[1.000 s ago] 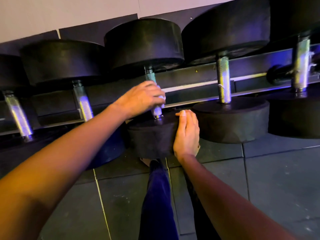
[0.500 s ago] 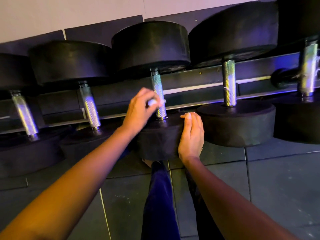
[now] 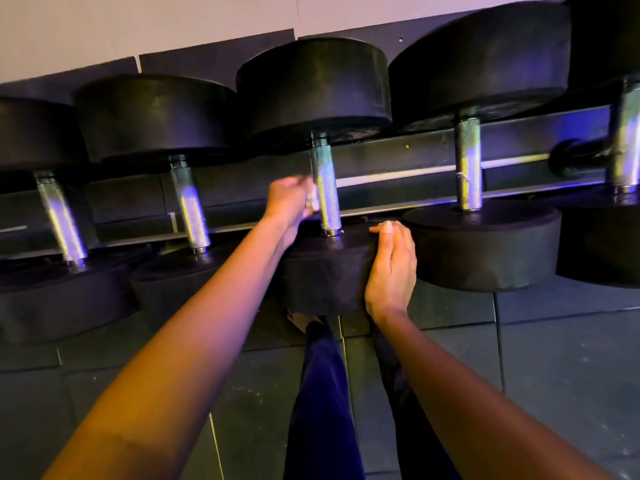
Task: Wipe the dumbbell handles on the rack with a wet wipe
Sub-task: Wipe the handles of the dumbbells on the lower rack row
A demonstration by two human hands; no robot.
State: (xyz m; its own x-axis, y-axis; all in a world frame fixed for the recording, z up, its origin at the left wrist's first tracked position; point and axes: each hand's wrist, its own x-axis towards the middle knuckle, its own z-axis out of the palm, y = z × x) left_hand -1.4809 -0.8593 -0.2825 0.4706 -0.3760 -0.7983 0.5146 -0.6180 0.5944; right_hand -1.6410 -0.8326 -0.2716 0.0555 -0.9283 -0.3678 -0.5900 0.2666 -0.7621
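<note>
Black round dumbbells lie in a row on a dark rack [image 3: 398, 174]. The middle dumbbell's knurled metal handle [image 3: 325, 188] is bare and shiny. My left hand [image 3: 289, 202] sits just left of that handle, fingers curled round a small white wet wipe [image 3: 312, 201]; the hand is blurred. My right hand [image 3: 391, 268] rests with straight fingers on the near black head [image 3: 325, 275] of the same dumbbell. Other handles stand to the left [image 3: 192, 209] and right [image 3: 468, 164].
Further dumbbells fill the rack at the far left [image 3: 59, 220] and far right [image 3: 625, 140]. Dark rubber floor tiles [image 3: 554, 375] lie below. My dark trouser legs [image 3: 322, 393] and a foot show under the rack. A pale wall [image 3: 173, 22] rises behind.
My left hand let go of the middle handle and drew back to its left side with the wipe. My right hand stayed on the dumbbell head.
</note>
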